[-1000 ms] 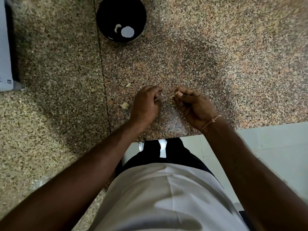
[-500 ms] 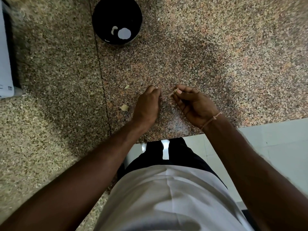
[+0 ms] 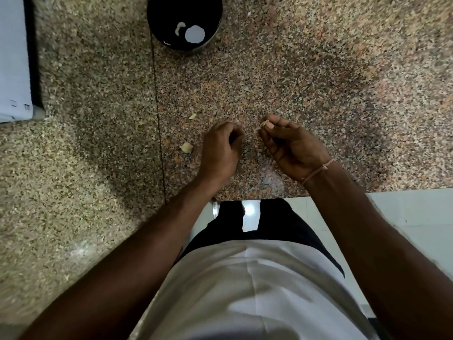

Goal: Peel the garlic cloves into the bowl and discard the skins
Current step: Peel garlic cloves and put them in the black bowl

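Over the granite tabletop the right hand pinches a garlic clove at its fingertips while the left hand curls, its hold unclear; peeling looks midway, so strip the skin, then reach the far black bowl.

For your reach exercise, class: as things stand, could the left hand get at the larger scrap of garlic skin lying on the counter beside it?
Probably yes. The larger skin scrap lies bare on the granite counter just left of the left hand, with nothing between them. The fingers look curled, though, and whether they already hold something cannot be told.
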Tool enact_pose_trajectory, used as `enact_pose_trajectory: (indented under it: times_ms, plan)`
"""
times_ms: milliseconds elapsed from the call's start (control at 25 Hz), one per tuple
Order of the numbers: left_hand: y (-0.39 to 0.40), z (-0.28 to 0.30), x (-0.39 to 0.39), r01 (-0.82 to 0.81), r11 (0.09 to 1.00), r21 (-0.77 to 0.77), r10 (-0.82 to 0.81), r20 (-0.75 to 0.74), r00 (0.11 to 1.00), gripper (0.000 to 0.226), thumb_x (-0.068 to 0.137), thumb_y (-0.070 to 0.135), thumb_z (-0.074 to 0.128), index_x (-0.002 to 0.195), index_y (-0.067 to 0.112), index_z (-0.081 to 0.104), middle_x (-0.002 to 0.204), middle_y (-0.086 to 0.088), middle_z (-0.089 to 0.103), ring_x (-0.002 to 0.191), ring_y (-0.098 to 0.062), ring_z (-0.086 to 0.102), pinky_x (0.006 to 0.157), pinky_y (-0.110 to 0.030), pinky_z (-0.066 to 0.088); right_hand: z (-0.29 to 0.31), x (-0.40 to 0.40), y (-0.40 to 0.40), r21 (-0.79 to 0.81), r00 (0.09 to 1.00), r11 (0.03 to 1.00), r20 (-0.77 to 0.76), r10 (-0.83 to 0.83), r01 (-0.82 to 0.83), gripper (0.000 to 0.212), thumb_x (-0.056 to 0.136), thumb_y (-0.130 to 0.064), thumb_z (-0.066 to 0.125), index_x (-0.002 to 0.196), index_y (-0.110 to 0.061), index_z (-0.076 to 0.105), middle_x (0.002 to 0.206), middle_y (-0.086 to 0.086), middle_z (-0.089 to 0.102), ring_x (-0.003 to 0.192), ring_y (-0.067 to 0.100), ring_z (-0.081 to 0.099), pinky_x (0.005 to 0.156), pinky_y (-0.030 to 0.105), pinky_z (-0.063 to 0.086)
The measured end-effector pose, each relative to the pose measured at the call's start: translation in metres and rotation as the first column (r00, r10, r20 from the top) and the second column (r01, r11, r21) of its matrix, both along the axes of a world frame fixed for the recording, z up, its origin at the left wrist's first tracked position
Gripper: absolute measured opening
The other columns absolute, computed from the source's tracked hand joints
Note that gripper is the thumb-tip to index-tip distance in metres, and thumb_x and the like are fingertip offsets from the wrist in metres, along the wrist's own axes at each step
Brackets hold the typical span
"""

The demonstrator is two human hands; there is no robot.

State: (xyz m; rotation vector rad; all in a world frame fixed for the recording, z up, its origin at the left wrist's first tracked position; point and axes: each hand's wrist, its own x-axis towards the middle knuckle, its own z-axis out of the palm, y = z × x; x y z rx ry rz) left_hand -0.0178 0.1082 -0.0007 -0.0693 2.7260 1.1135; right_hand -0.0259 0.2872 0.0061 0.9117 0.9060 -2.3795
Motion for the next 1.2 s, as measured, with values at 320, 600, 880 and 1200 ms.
enact_pose_trajectory:
  times_ms: [320, 600, 880, 1200]
  plan:
    - [0.021, 0.005, -0.007, -0.04, 0.986, -0.162, 0.044, 0.026, 0.999, 0.008, 0.094, 0.003, 0.071, 0.096, 0.01, 0.074, 0.102, -0.005, 0.07, 0.085, -0.013, 0.058, 0.07, -0.023, 0.045, 0.001, -0.003, 0.019, -0.041, 0.998, 0.998, -0.047, 0.048, -0.05, 0.023, 0.091, 0.011, 0.059, 0.092, -0.005, 0.075, 0.093, 0.004, 0.075, 0.088, 0.014, 0.073, 0.081, 0.023, 0.06]
    - [0.019, -0.001, -0.009, 0.053, 0.975, -0.216, -0.023, 0.136, 0.99, 0.007, 0.102, 0.005, 0.061, 0.101, 0.011, 0.065, 0.105, -0.003, 0.065, 0.09, -0.015, 0.057, 0.063, -0.018, 0.034, -0.001, 0.017, 0.01, -0.043, 0.997, 0.998, -0.065, -0.046, 0.043, 0.021, 0.09, 0.012, 0.06, 0.097, -0.003, 0.074, 0.095, 0.006, 0.074, 0.088, 0.015, 0.071, 0.087, 0.025, 0.06]
    - [-0.024, -0.006, 0.018, -0.474, 0.777, 0.413, 0.269, 0.463, 0.845, 0.01, 0.106, 0.015, 0.06, 0.099, 0.017, 0.065, 0.071, 0.009, 0.071, 0.071, -0.008, 0.068, 0.07, -0.032, 0.059, 0.001, 0.019, 0.002, -0.076, 0.999, 0.997, -0.039, -0.026, 0.023, 0.024, 0.09, 0.012, 0.06, 0.088, -0.005, 0.077, 0.087, 0.006, 0.073, 0.083, 0.016, 0.073, 0.079, 0.024, 0.061]
    - [0.011, 0.008, 0.011, -0.305, 0.95, 0.074, 0.298, 0.086, 0.951, 0.007, 0.095, 0.017, 0.076, 0.094, 0.01, 0.074, 0.091, 0.001, 0.075, 0.079, -0.007, 0.069, 0.069, -0.02, 0.054, 0.01, 0.009, 0.005, -0.091, 0.989, 0.985, -0.01, 0.147, -0.148, 0.021, 0.091, 0.011, 0.058, 0.101, -0.002, 0.07, 0.093, 0.007, 0.07, 0.086, 0.016, 0.071, 0.087, 0.025, 0.061]
